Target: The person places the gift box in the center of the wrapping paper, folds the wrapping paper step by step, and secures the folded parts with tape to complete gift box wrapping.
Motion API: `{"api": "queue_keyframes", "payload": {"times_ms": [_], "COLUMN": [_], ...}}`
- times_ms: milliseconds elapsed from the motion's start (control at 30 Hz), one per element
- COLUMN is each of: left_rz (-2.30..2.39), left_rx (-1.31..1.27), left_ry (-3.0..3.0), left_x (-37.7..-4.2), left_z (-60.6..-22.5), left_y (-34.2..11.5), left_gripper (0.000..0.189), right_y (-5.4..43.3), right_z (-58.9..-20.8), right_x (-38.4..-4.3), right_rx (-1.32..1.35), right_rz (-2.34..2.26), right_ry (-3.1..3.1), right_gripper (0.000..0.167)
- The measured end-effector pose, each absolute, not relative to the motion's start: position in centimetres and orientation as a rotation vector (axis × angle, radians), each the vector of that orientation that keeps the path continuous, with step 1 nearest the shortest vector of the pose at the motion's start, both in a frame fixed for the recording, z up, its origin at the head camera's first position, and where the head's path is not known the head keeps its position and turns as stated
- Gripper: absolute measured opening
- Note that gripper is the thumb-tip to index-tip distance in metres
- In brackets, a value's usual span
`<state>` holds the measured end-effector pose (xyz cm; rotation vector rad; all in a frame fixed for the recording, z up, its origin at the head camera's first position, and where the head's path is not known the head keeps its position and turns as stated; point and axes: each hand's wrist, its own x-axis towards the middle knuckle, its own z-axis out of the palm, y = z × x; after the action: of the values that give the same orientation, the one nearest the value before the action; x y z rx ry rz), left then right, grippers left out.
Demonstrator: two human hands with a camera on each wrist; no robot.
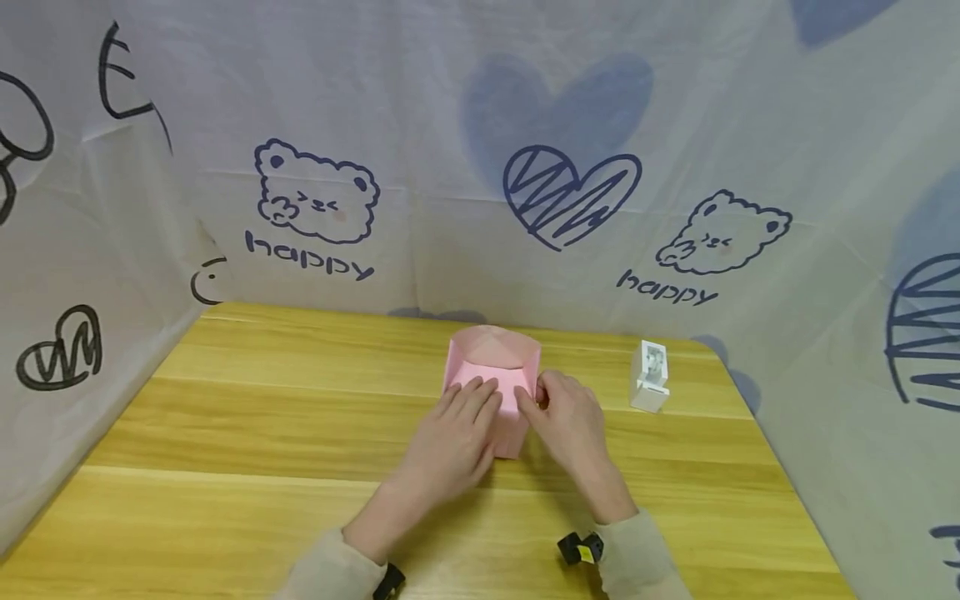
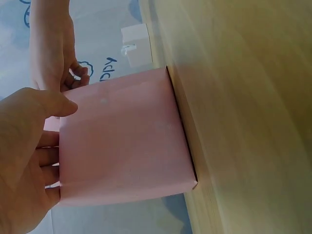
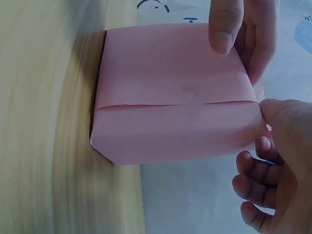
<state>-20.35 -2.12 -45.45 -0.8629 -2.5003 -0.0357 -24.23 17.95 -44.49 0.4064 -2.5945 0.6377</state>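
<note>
A pink folded-paper box [image 1: 510,437] stands on the table in front of me, its rounded flap [image 1: 491,347] raised at the far side. My left hand [image 1: 453,429] lies over the top of the box with its fingers fairly straight, and its thumb rests against the near face in the left wrist view. At the right top edge, my right hand [image 1: 572,417] pinches the paper between thumb and index finger. The other right fingers [image 3: 256,187] curl loosely beside the box. A seam runs across the near face in the right wrist view, with a shiny patch on it.
To the right on the wooden table [image 1: 247,417] stands a small white block-shaped item [image 1: 648,379] with a clear part in its top. A white cloth [image 1: 435,125] with bear and heart drawings hangs behind the table and along both sides.
</note>
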Motion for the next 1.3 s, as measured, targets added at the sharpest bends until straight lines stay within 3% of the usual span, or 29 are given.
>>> {"api": "queue_keyframes", "payload": {"times_ms": [267, 700, 1300], "left_rz": [-0.004, 0.01, -0.187], "left_rx": [-0.823, -0.812, -0.83], "left_ry": [-2.497, -2.566, -2.392], "left_x": [-20.2, -20.0, -20.9], "left_z": [-45.6, -45.7, -46.3], "left_y": [-1.7, -1.8, -2.2], "left_gripper": [0.069, 0.075, 0.072], "right_y": [17.9, 18.1, 17.9], "right_z": [-44.6, -45.4, -45.8], "right_x": [-24.2, -24.7, -24.7], "right_rx": [0.381, 0.701, 0.829], "right_rz": [0.772, 0.722, 0.652], "right_ry": [-2.472, -2.204, -2.19], "right_gripper": [0.025, 0.027, 0.021]}}
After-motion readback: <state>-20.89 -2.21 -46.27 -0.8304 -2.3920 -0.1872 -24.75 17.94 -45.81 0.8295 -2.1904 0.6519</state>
